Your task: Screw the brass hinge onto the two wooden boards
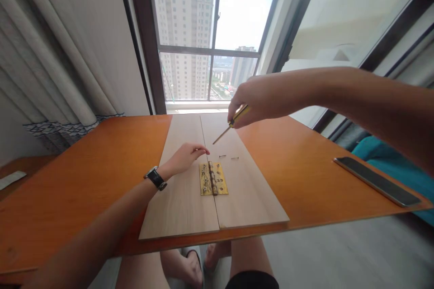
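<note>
A brass-coloured hinge (213,178) lies across the seam between two pale wooden boards (179,216) (251,207). Screw heads show in its left leaf, while the right leaf has holes, at least some of them bare. My right hand (252,101) is closed round the yellow handle of a screwdriver (222,135), its tip pointing down and left above the boards. My left hand (186,157), with a black watch (156,178) on the wrist, is just above the hinge's upper left, fingertips pinched together; what they hold, if anything, is too small to make out. Two loose screws (222,156) (234,158) lie on the right board.
The boards rest on an orange-brown wooden table (101,167). A dark phone (376,180) lies near its right edge. A window (217,31) is beyond the far edge, with a grey curtain (50,54) at the left. My legs (251,257) are below the front edge.
</note>
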A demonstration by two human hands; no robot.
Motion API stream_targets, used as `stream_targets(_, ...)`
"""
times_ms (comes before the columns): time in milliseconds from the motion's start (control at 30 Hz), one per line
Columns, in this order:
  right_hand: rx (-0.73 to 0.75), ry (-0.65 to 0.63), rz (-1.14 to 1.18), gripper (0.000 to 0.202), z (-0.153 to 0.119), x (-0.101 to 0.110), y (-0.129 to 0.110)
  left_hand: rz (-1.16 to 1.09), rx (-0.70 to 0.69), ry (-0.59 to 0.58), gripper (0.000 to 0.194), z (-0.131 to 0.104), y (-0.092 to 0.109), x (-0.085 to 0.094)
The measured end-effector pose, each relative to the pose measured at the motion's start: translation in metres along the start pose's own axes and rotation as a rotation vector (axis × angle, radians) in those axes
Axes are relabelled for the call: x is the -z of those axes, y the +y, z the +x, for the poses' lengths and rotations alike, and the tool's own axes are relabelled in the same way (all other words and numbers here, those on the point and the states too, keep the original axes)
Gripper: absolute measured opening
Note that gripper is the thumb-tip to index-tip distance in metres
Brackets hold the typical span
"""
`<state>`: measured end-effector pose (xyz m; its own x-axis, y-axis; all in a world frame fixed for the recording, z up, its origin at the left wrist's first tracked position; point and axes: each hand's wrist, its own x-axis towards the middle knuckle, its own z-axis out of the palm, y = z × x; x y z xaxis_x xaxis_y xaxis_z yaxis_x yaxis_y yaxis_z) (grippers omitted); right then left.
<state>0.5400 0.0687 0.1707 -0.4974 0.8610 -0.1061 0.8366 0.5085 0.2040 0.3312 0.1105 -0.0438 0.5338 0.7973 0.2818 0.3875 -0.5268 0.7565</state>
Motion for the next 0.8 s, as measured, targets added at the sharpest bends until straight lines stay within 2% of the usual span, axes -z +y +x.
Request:
stream_targets(100,-0.013,0.144,0.285,0.034,-0.021,-0.031,0.025,-0.013,-0.005,-0.008,0.026,-0.014,0.011,-0.001)
stream_targets(200,-0.163,0.354,0.488,0.040,-0.041,-0.089,0.038,-0.079,0.003,-0.014,0.020,-0.016,0.019,-0.006)
stream_targets(333,-0.385,0.442,0.873,0.046,-0.048,-0.170,0.031,-0.189,0.016,-0.013,0.012,-0.009,0.021,-0.016)
stream_targets(433,-0.438,0.534,1.287,0.052,-0.040,-0.204,0.016,-0.404,0.069,0.039,0.012,-0.003,0.022,-0.022)
stream_targets(533,-0.368,0.549,1.445,0.056,-0.027,-0.213,-0.001,-0.636,0.112,0.153,0.020,0.003,0.026,-0.028)
stream_targets(633,-0.231,0.526,1.590,0.047,-0.016,-0.204,-0.018,-0.810,0.130,0.230,0.025,0.007,0.030,-0.034)
stream_targets(700,-0.171,0.555,1.673,0.042,-0.010,-0.195,-0.028,-0.831,0.123,0.227,0.025,0.007,0.032,-0.037)
stream_targets(800,-0.172,0.587,1.701,0.041,-0.003,-0.184,-0.039,-0.754,0.089,0.163,0.024,0.004,0.032,-0.040)
